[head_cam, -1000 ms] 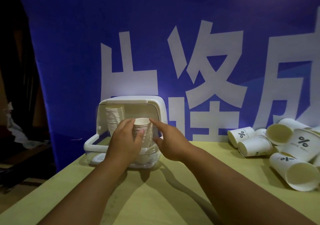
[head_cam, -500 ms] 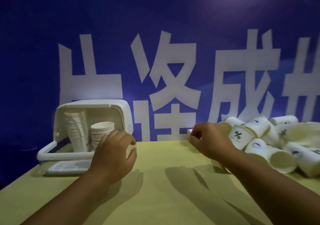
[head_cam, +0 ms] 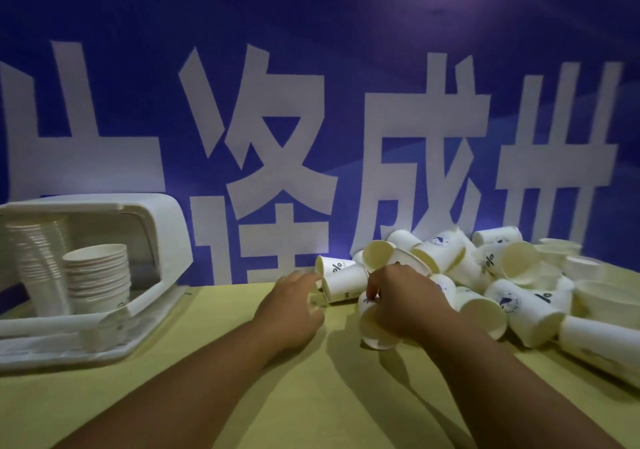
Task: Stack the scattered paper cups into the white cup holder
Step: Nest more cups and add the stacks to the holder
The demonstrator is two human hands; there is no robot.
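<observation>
Head view: my right grip (head_cam: pixel 405 305) is clamped round a white paper cup (head_cam: pixel 372 332) whose mouth tips toward me, down at the pale yellow counter (head_cam: pixel 311 400), well to the right of the white plastic cup holder (head_cam: pixel 169 241). My left grip (head_cam: pixel 291 310) lies between the holder and that cup, with its fingers stretched to the near end of a side-lying printed paper cup (head_cam: pixel 346 284). The blur is heavy there, so I cannot tell whether they have closed on it. Farther right of the holder sprawls a loose pile of white paper cups (head_cam: pixel 485 275), most on their sides, some with a percent mark, some with a blue emblem. The holder has its lid raised, and inside it stand a tall stack of nested cups (head_cam: pixel 38 261) and, just right of that, a shorter stack of nested cups (head_cam: pixel 97 275). Behind the holder and the pile hangs a blue banner (head_cam: pixel 346 16) with large white characters.
</observation>
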